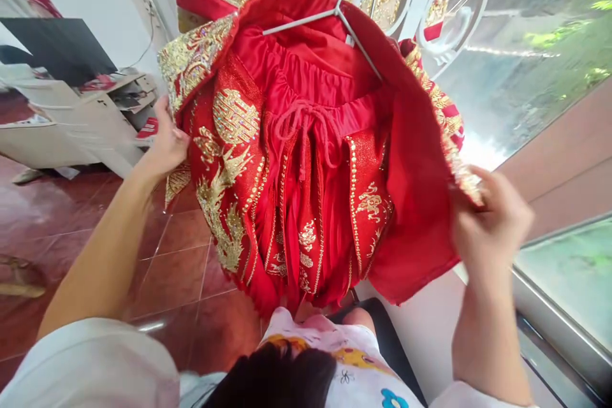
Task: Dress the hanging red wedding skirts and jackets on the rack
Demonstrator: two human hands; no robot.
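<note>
The red jacket [415,229] hangs from a white hanger [301,22] before the person, collar pointing up and away, long axis running down toward the lap. The left hand [168,143] pinches one edge, the right hand [495,223] the opened front. Inside, a skirt [312,204] shows gathered satin, a bow and narrow gold-embroidered, bead-edged panels.

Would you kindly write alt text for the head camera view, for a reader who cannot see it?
A person's bare left hand and right hand hold open a gold-embroidered red fabric jacket on a white hanger. Inside hangs a gold-embroidered, pleated red skirt, its red cord tied in a bow.
</note>
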